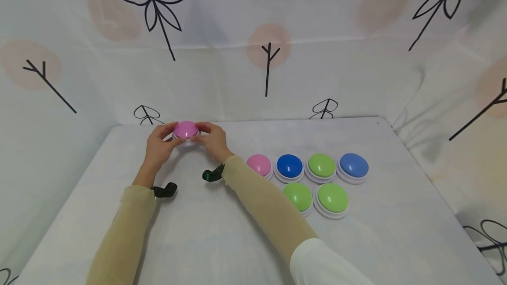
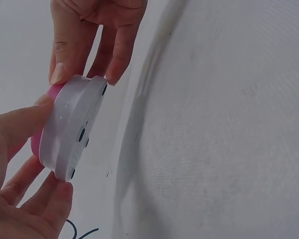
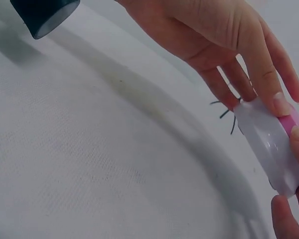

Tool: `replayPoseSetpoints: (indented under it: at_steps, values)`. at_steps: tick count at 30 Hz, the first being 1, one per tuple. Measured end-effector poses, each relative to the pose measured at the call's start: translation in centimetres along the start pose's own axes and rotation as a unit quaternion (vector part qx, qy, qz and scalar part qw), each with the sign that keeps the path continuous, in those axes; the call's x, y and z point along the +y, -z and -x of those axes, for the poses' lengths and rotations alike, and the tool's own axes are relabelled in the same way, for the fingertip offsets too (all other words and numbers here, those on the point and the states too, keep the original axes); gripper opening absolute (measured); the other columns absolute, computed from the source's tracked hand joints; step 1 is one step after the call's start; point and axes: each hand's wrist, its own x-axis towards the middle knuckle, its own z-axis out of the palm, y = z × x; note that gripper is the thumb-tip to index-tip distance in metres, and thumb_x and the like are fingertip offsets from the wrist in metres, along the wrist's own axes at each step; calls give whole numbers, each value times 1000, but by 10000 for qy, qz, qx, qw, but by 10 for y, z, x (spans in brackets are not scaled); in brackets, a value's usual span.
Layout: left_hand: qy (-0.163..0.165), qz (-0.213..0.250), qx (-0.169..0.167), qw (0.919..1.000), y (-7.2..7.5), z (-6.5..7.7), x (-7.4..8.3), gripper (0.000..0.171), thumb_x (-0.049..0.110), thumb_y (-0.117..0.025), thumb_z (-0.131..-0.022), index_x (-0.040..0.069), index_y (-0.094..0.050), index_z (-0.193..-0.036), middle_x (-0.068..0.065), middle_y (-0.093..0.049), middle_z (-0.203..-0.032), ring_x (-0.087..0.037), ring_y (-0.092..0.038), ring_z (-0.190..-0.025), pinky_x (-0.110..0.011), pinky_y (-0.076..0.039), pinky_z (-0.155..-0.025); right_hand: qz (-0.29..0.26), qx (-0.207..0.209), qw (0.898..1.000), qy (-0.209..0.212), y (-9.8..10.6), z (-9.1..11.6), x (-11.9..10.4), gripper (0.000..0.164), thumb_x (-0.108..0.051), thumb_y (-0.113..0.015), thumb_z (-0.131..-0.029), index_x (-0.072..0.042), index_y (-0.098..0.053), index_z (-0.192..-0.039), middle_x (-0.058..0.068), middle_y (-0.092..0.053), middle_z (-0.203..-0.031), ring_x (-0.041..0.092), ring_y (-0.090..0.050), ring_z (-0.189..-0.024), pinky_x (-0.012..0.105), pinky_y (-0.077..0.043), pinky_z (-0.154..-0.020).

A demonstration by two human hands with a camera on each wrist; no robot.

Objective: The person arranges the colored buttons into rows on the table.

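Note:
A push button with a pink dome and a white round base (image 1: pixel 186 130) is held between both hands near the table's far left edge. My left hand (image 1: pixel 157 148) pinches its left side with thumb and fingers. On the opposite side my right hand (image 1: pixel 214 141) grips the rim the same way. In the left wrist view the button's white base (image 2: pixel 70 124) is tilted and lifted off the table, with small dark spots on its underside. The right wrist view shows the base (image 3: pixel 269 144) between the fingers of both hands.
Right of centre stand more push buttons: pink (image 1: pixel 259 164), dark blue (image 1: pixel 289 166), green (image 1: pixel 321 165) and lighter blue (image 1: pixel 354 165) in a row. Two green ones, left (image 1: pixel 298 196) and right (image 1: pixel 332 197), sit in front. The right forearm partly covers some. A patterned cloth (image 1: pixel 222 78) hangs behind the white table (image 1: pixel 190 236).

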Motion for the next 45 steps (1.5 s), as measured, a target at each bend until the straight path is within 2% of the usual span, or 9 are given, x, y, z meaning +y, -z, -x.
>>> replayPoseSetpoints:
  at_steps: [8,17,26,33,39,45]
  values:
    - [-41,85,-41,9999,2,2,3,57,22,-75,-80,13,-52,-132,-5,-47,-127,-21,-43,-127,-36,-42,-100,143,91,9998,59,1,1,-3,43,-21,-78,-76,-25,-65,-116,-12,-64,-112,3,-53,-111,28,-42,-97]
    - [-90,3,-155,9998,9,2,3,58,23,-75,-80,11,-52,-132,-6,-47,-135,-23,-43,-128,-35,-42,-99,218,21,9997,76,2,0,-5,43,-24,-78,-76,-27,-66,-117,-11,-63,-117,3,-51,-115,31,-40,-99]
    - [2,-150,-197,9997,10,3,6,58,36,-73,-79,19,-55,-132,-2,-47,-139,-21,-41,-130,-42,-38,-103,364,30,9992,168,6,4,-12,38,-29,-77,-77,-30,-68,-114,-16,-60,-121,3,-47,-121,33,-38,-102]
    - [10,-134,-206,9997,10,3,11,56,37,-72,-80,23,-55,-132,1,-47,-140,-18,-39,-131,-37,-40,-102,799,136,9959,399,10,5,-18,39,-30,-77,-77,-29,-68,-115,-15,-60,-122,6,-47,-122,31,-40,-100]
    - [-8,-158,-125,9998,12,5,18,56,39,-71,-81,24,-55,-132,1,-47,-139,-19,-38,-131,-46,-35,-104,1041,68,9934,474,12,7,-28,39,-31,-75,-79,-28,-67,-117,-12,-59,-125,9,-47,-123,33,-39,-101]
    - [60,-175,-85,9998,12,9,26,56,41,-71,-80,25,-55,-132,0,-48,-139,-20,-38,-132,-51,-31,-106,1248,-38,9909,504,17,9,-38,40,-32,-74,-80,-26,-66,-118,-9,-62,-121,9,-50,-119,34,-42,-98]
